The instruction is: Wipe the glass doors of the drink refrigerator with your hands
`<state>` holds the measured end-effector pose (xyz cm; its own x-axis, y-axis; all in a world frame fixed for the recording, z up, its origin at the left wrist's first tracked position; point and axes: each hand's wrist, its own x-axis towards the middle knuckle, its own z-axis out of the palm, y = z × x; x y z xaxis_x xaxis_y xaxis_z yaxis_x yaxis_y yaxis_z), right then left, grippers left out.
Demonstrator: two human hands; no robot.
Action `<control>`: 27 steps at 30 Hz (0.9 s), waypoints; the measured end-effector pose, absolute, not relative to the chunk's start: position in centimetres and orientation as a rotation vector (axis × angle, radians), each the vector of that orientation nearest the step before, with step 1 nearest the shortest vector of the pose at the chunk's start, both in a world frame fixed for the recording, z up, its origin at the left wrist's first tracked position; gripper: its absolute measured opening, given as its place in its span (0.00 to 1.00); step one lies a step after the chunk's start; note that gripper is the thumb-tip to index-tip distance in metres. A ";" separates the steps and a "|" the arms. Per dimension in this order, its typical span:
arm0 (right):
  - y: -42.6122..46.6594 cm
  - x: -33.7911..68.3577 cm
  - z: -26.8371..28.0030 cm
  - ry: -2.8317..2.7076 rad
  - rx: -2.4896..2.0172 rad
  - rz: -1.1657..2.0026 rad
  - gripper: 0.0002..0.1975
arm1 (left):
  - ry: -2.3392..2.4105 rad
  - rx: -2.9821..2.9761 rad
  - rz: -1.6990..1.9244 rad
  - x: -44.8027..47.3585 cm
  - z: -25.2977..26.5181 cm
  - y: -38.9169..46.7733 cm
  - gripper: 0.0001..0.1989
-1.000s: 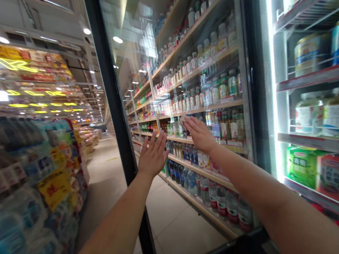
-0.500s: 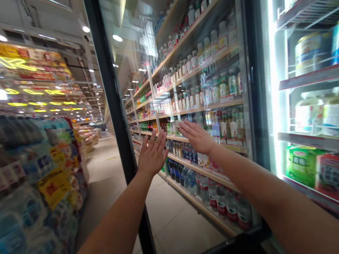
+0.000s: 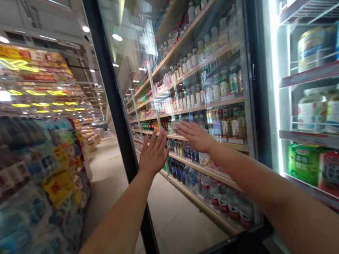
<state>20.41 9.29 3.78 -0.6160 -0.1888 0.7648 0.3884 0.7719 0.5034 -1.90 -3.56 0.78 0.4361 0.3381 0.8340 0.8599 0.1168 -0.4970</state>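
An open glass door (image 3: 174,215) in a black frame stands before me at a slant, with shelves of drinks visible through the pane. My left hand (image 3: 153,151) lies flat against the glass close to the frame's left side, fingers spread and pointing up. To its right, my right hand (image 3: 195,136) is stretched out level with the pane, palm toward it and fingers straight, pointing left. A small pale patch shows by the right fingertips; whether it is a thing under them or a reflection I cannot tell. Nothing visible is gripped in either hand.
At the right is a lit fridge with shelves (image 3: 324,140) of cans, jars (image 3: 312,110) and a green pack (image 3: 303,162). Stacked bottled water (image 3: 9,219) lines the left side, blurred. An aisle floor (image 3: 106,168) runs back between the stack and the door.
The view has shifted very slightly, so the fridge shelves sit a little further right. Both hands keep nearly the same place on the glass, the right one moved marginally left.
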 end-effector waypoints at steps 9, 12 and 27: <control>9.4 20.6 3.6 -2.129 -0.063 -0.882 0.38 | -1.098 -1.427 -0.523 -1.9 0.7 -3.5 0.35; 10.0 21.0 3.7 -2.054 -0.122 -0.864 0.37 | -1.085 -1.432 -0.524 -2.0 0.7 -3.4 0.36; 10.7 21.6 2.7 -1.865 -0.292 -0.835 0.35 | -1.122 -1.456 -0.526 -2.0 0.7 -3.5 0.35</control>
<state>21.64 10.74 2.68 -0.4437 -0.1684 0.8802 0.5445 0.7295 0.4140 -1.95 -3.46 0.72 0.4397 0.3370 0.8325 0.8555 0.1251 -0.5025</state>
